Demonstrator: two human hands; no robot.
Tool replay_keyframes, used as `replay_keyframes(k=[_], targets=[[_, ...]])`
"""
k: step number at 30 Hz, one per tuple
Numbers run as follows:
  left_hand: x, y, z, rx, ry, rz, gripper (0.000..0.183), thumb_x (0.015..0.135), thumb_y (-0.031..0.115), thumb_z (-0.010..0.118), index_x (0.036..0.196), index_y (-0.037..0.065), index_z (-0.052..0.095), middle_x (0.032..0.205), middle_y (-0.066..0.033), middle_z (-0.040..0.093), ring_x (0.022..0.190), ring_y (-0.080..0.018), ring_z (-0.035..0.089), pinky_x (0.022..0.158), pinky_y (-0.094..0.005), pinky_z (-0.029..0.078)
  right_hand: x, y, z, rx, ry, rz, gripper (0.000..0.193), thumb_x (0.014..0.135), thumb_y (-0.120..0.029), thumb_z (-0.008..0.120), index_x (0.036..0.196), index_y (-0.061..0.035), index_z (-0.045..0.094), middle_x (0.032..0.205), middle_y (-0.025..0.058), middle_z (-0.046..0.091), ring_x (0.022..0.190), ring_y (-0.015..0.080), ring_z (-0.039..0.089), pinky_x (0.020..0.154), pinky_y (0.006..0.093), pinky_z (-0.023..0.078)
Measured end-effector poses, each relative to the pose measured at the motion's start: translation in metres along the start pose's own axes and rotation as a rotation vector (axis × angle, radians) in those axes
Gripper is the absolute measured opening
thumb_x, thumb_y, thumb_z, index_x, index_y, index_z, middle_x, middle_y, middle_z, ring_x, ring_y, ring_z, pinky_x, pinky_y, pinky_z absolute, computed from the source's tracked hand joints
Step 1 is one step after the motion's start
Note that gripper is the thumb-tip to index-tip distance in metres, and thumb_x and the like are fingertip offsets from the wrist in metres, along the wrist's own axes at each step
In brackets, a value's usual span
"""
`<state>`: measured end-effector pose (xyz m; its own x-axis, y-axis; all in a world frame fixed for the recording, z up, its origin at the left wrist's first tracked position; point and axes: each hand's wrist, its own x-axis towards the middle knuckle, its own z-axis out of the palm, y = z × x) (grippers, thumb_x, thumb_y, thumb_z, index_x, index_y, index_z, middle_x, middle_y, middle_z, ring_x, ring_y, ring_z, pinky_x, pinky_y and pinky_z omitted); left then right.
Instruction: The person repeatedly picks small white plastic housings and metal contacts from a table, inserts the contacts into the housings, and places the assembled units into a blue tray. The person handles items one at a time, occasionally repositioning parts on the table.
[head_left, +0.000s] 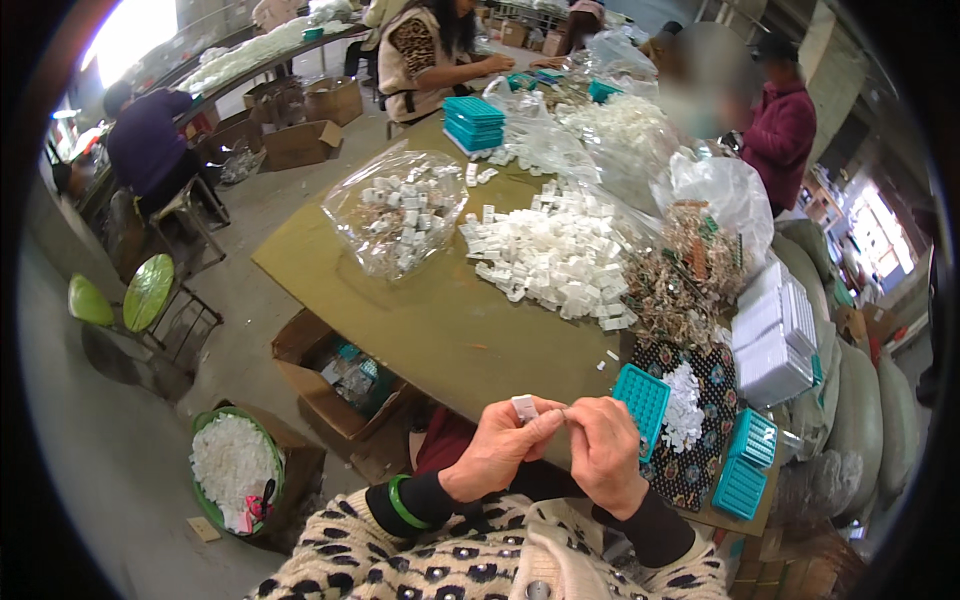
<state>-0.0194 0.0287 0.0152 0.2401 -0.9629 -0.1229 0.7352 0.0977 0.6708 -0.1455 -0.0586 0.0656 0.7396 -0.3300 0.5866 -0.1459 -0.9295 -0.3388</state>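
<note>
1. White plastic, small and blocky: one connector piece (524, 407) sits pinched between the thumb and fingers of the left hand (500, 450), held up just above the near edge of the counter (420, 320).
2. The right hand (607, 452) is closed beside it, fingertips meeting the left hand's; a thin metal bit seems to be nipped between them, though it is too small to tell for sure.
3. Judging by this, one piece is being worked on right now, and it does not yet lie in any tray.
4. A teal tray (642, 400) lies just right of the hands on a patterned cloth (700, 470), with a small heap of white pieces (684, 405) beside it; whether its pockets are filled cannot be made out.
5. Two more teal trays (746, 465) rest at the cloth's right edge, and a stack of pale boxes (772, 335) stands behind them.
6. A great deal looks left to do: a big loose pile of white pieces (555, 255) covers the middle of the counter, next to a tangle of brownish metal parts (680, 275) and a clear bag (397, 210) with more pieces.
7. Farther off, a stack of teal trays (473, 122) stands at the far end, where other people sit.
8. On the floor to the left, a green basket (236, 470) holds white pieces near an open cardboard box (335, 380).
</note>
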Motion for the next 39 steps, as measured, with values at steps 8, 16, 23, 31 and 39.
replay_keyframes(k=[8, 16, 23, 31, 39], targets=[[0.007, -0.017, -0.014, 0.098, -0.109, -0.133, 0.027, 0.099, 0.022, 0.060, 0.115, 0.000, 0.061, 0.079, 0.0027, 0.054, 0.064, -0.0061, 0.046, 0.054, -0.0206, 0.035, -0.023, 0.008, 0.008, 0.027, 0.052, 0.070, 0.024, 0.074, 0.010, 0.066, 0.094, -0.0017, 0.061, 0.090, 0.0112, 0.058, 0.073, 0.0295, 0.060, 0.059, 0.0361, 0.048], [0.010, -0.031, -0.013, 0.233, -0.067, -0.224, 0.032, 0.103, 0.016, 0.049, 0.130, 0.001, 0.055, 0.074, 0.0026, 0.051, 0.063, -0.0056, 0.045, 0.056, -0.0202, 0.037, -0.048, 0.026, 0.006, 0.926, 0.173, 0.739, 0.005, 0.094, 0.002, 0.056, 0.095, -0.0020, 0.054, 0.072, 0.0018, 0.052, 0.054, 0.0086, 0.048, 0.051, 0.0258, 0.043], [0.019, -0.041, -0.001, 0.563, -0.145, 0.027, 0.029, 0.096, 0.012, 0.061, 0.121, -0.002, 0.061, 0.073, 0.0022, 0.058, 0.070, -0.0070, 0.052, 0.063, -0.0218, 0.041, -0.055, 0.032, -0.002, 0.975, 0.156, 0.741, 0.007, 0.093, -0.003, 0.062, 0.096, 0.0002, 0.056, 0.072, 0.0020, 0.053, 0.056, 0.0083, 0.051, 0.052, 0.0237, 0.044], [0.021, -0.049, 0.005, 0.469, -0.192, -0.193, 0.020, 0.099, 0.018, 0.058, 0.108, 0.001, 0.065, 0.072, 0.0034, 0.058, 0.065, -0.0042, 0.048, 0.060, -0.0213, 0.041, -0.074, 0.040, -0.004, 0.972, 0.243, 0.825, 0.006, 0.093, -0.003, 0.062, 0.094, -0.0006, 0.056, 0.072, 0.0020, 0.055, 0.056, 0.0073, 0.051, 0.052, 0.0217, 0.043], [0.023, -0.059, 0.013, 0.549, -0.165, 0.003, 0.027, 0.099, 0.014, 0.058, 0.123, 0.002, 0.060, 0.086, 0.0020, 0.060, 0.076, -0.0064, 0.053, 0.065, -0.0215, 0.046, -0.078, 0.039, -0.002, 0.995, 0.257, 0.849, 0.007, 0.092, -0.004, 0.063, 0.093, -0.0007, 0.056, 0.071, 0.0022, 0.057, 0.055, 0.0064, 0.051, 0.051, 0.0195, 0.041]])
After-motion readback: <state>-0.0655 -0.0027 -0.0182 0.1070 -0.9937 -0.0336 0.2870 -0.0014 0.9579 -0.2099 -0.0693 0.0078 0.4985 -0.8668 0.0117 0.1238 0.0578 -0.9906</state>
